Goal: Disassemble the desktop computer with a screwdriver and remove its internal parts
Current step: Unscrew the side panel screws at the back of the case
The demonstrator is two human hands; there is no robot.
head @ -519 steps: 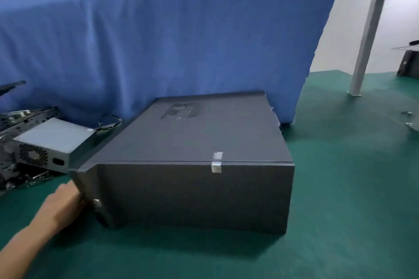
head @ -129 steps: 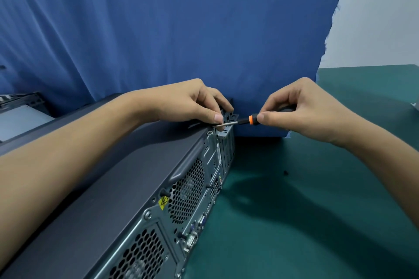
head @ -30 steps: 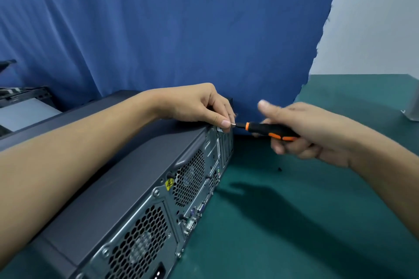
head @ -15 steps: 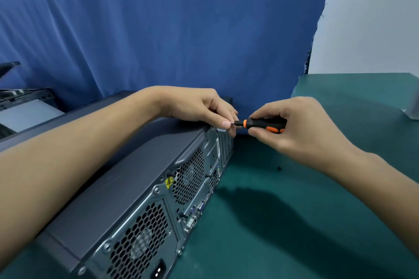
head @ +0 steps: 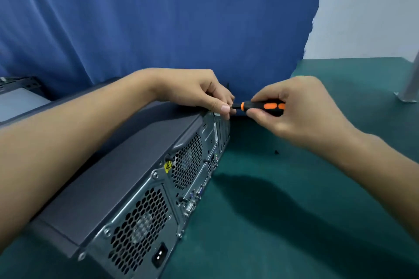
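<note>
**Subject:** desktop computer (head: 127, 165), lying flat on a green mat (head: 272, 222), its rear panel (head: 172, 190) turned towards the wearer's right. The case is closed and no internal part is out, so work is judged to be at the first fastener.

**Hands:**
- **Right hand** (head: 294, 115), off the computer's far rear corner. Its fingers are wrapped round the handle of a screwdriver (head: 263, 106), held level and aimed at that corner, a grip suited to twisting.
- **Left hand** (head: 195, 90), resting on the computer's top at the same corner. Its fingers are curled, with thumb and forefinger pinching the tool's tip, presumably to keep the bit seated. The screw itself is hidden behind them.

**Materials:**
- The top cover is smooth matt grey sheet.
- The rear panel is bare stamped steel with honeycomb fan grilles (head: 138, 229), a black power socket (head: 159, 255) at the near end and a yellow warning sticker (head: 167, 166) higher up.
- The screwdriver handle is black with orange rubbery inserts.

**Surroundings:** A small dark speck (head: 276, 152), possibly a loose screw, lies on the mat to the right of the computer. Blue cloth (head: 158, 18) hangs in folds behind it
</note>
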